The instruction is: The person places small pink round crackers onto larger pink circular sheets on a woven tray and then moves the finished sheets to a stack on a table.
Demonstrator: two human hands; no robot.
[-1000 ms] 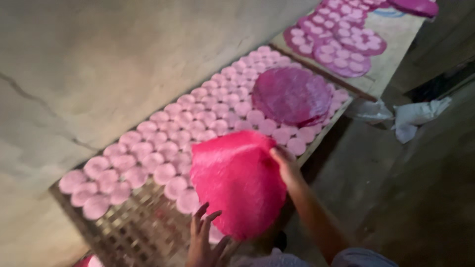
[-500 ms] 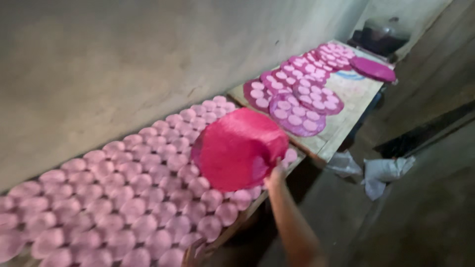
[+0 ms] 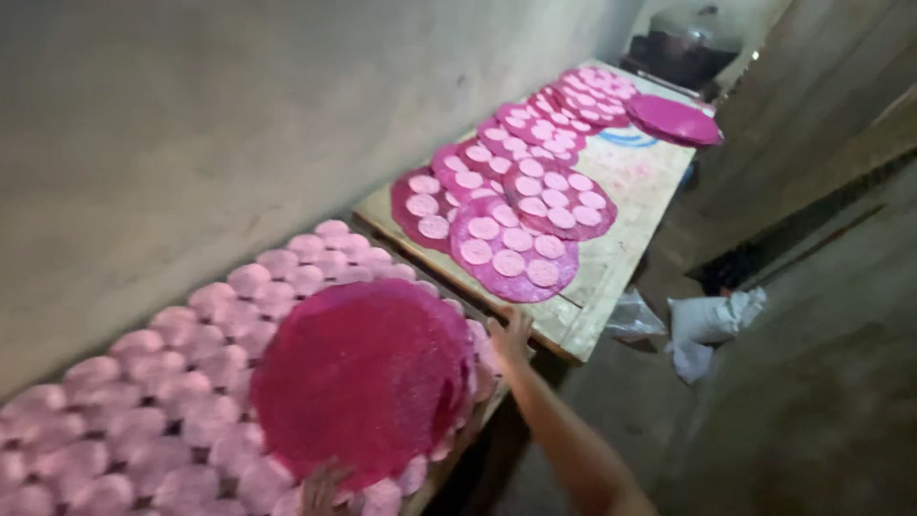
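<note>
Both hands on magenta mat [image 3: 368,377]: right hand [image 3: 509,334] gripping rim at 3 o'clock, left hand [image 3: 325,485] pinching 6 o'clock edge. Mat flat over pink discs [image 3: 201,354] on rack. Risk: sliding mat smears discs.

Beyond your rack you had a wooden worktop [image 3: 611,258] carrying dark pink round mats [image 3: 516,250] dotted with pale discs, a bare magenta mat [image 3: 672,118] at its far end, and white sacks [image 3: 709,323] on the floor.

Left hand [image 3: 323,485] mostly hidden under pink tray [image 3: 363,377]; grip unclear.
</note>
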